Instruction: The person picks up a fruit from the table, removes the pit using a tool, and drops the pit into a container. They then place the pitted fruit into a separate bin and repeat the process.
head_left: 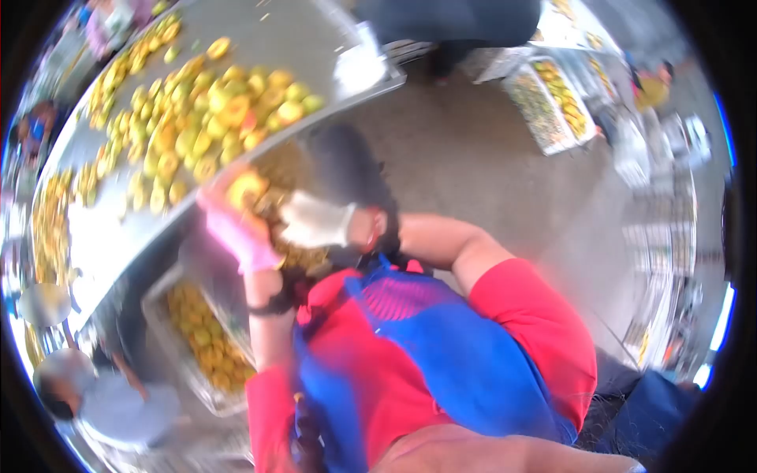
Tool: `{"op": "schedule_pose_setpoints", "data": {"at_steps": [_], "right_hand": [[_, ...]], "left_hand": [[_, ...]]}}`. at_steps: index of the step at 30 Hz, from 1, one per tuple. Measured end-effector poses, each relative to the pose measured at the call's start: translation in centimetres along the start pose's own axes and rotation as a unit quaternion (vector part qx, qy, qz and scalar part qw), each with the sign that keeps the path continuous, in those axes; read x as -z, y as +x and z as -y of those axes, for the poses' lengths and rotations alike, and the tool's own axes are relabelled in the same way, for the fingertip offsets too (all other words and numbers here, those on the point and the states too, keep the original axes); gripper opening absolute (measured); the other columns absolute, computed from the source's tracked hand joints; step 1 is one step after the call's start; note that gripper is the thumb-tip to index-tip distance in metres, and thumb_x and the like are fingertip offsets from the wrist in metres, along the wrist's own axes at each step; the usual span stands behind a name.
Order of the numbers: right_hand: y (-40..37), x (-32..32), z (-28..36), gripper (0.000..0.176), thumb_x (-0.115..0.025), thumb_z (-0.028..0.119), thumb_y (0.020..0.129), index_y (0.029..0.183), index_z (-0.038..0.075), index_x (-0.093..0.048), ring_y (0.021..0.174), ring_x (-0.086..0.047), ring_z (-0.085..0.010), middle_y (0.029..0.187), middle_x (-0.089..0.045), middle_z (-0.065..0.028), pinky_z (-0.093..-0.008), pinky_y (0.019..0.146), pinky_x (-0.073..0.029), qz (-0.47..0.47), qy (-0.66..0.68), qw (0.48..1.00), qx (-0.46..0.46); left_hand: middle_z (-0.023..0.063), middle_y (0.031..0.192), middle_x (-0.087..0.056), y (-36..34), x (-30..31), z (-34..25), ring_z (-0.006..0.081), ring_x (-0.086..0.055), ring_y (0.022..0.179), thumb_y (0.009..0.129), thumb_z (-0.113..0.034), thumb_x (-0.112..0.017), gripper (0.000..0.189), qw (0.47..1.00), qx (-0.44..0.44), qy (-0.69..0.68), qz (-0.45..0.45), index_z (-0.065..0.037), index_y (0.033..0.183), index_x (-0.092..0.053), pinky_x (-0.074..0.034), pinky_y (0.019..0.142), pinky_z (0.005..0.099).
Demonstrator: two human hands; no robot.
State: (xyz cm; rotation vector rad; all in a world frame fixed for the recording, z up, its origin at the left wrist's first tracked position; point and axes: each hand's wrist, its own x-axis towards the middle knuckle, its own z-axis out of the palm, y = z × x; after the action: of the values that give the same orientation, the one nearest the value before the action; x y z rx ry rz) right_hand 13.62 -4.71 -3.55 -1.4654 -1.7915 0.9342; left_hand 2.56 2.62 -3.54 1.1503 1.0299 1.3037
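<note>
At far left, one co-worker [126, 406] in a pale top, near the lower edge of your view; next, one metal surface [260, 31], bearing a broad spread of yellow and orange fruit [233, 106], several pieces showing cut faces; below it, one pale crate [225, 407], filled with more such fruit; then your left hand [236, 225], pink-gloved, just beside the surface's near edge, closed about one yellow-orange piece [247, 189] at its fingertips; close right of that piece, your right hand [315, 221], white-gloved, blurred, so you cannot tell whether it grips anything; then your blue apron [449, 339]; farther right, well apart, one white box [561, 144], partly filled with yellow fruit.
</note>
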Motion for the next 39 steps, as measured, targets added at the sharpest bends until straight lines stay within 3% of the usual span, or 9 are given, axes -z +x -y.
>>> {"op": "schedule_pose_setpoints", "data": {"at_steps": [4,12,15,16,20,23,27,35,39], "right_hand": [[0.3,-1.0,-0.3,0.028,-0.061,0.012,0.085,0.110,-0.002,-0.062,0.085,-0.067,-0.0356,0.091,-0.068,-0.0229,-0.0398,0.077,-0.053,-0.024,0.171,0.984,-0.034],[-0.1,-0.2,0.4,0.025,-0.061,0.012,0.086,0.108,-0.001,-0.062,0.088,-0.066,-0.0398,0.092,-0.066,-0.0253,-0.0418,0.076,-0.052,0.015,0.080,0.997,-0.005],[-0.4,-0.4,0.5,0.018,-0.062,0.012,0.084,0.099,0.003,-0.058,0.062,-0.053,-0.0273,0.077,-0.061,-0.0180,-0.0385,0.062,-0.047,0.074,0.338,0.935,-0.084],[-0.5,0.1,1.1,0.022,-0.057,0.015,0.090,0.109,0.004,-0.062,0.082,-0.068,-0.0278,0.087,-0.066,-0.0209,-0.0395,0.074,-0.052,0.035,0.229,0.973,-0.019],[0.2,-1.4,-1.0,0.024,-0.056,0.026,0.095,0.108,0.007,-0.062,0.061,-0.066,-0.0270,0.072,-0.064,-0.0175,-0.0388,0.057,-0.051,-0.066,0.115,0.985,0.111],[-0.5,1.1,1.2,0.013,-0.055,0.020,0.098,0.087,0.014,-0.051,0.043,-0.035,-0.0058,0.061,-0.043,0.0052,-0.0261,0.040,-0.025,0.168,0.389,0.891,-0.166],[-0.8,1.1,2.3,0.011,-0.055,0.018,0.099,0.093,0.015,-0.046,0.046,-0.033,-0.0047,0.061,-0.038,0.0057,-0.0243,0.040,-0.027,0.215,0.459,0.845,-0.169],[-0.1,-0.6,-0.2,0.014,-0.056,0.020,0.099,0.091,0.014,-0.046,0.046,-0.033,-0.0049,0.061,-0.036,0.0062,-0.0245,0.040,-0.027,0.214,0.394,0.885,-0.127],[-0.6,-0.6,-0.8,0.013,-0.055,0.019,0.098,0.091,0.014,-0.045,0.044,-0.030,-0.0044,0.061,-0.034,0.0068,-0.0236,0.038,-0.023,0.285,0.517,0.786,-0.184]], "left_hand": [[0.0103,0.097,-0.066,-0.8,0.6,-0.7,0.0201,-0.062,0.079,0.101,-0.063,-0.031,0.074,0.996,-0.067,0.011,0.056,0.002,0.104,-0.066,-0.051,0.075,0.0321],[0.0116,0.100,-0.066,-1.5,0.2,-1.4,0.0235,-0.063,0.087,0.103,-0.060,-0.030,0.072,0.997,-0.065,0.019,0.040,0.003,0.109,-0.065,-0.053,0.083,0.0352],[0.0129,0.104,-0.067,-1.7,0.6,-0.8,0.0257,-0.064,0.091,0.103,-0.059,-0.030,0.071,0.989,-0.126,-0.004,0.076,0.003,0.112,-0.064,-0.054,0.085,0.0366],[0.0140,0.105,-0.067,-1.3,0.7,-1.0,0.0270,-0.065,0.092,0.103,-0.059,-0.028,0.073,0.990,-0.117,0.020,0.082,0.003,0.112,-0.064,-0.053,0.087,0.0374],[0.0169,0.099,-0.070,-0.8,0.8,-1.0,0.0283,-0.068,0.086,0.101,-0.065,-0.023,0.083,0.991,-0.115,0.039,0.056,0.006,0.111,-0.065,-0.054,0.086,0.0380],[0.0179,0.088,-0.070,-0.4,1.0,-0.8,0.0293,-0.068,0.078,0.092,-0.077,-0.031,0.090,0.994,-0.070,-0.066,0.044,0.005,0.099,-0.066,-0.056,0.075,0.0388],[0.0187,0.084,-0.070,-0.3,1.8,-0.9,0.0295,-0.067,0.072,0.085,-0.082,-0.041,0.090,0.986,-0.019,-0.138,0.087,0.005,0.091,-0.066,-0.057,0.068,0.0392],[0.0197,0.088,-0.069,0.1,2.9,-0.4,0.0269,-0.066,0.078,0.100,-0.061,-0.040,0.070,0.973,-0.103,-0.068,0.193,0.004,0.089,-0.062,-0.054,0.075,0.0367],[0.0135,0.091,-0.072,0.7,3.9,-0.2,0.0207,-0.067,0.084,0.106,-0.032,-0.032,0.056,0.940,-0.196,0.032,0.277,0.008,0.090,-0.067,-0.053,0.081,0.0317]]}}
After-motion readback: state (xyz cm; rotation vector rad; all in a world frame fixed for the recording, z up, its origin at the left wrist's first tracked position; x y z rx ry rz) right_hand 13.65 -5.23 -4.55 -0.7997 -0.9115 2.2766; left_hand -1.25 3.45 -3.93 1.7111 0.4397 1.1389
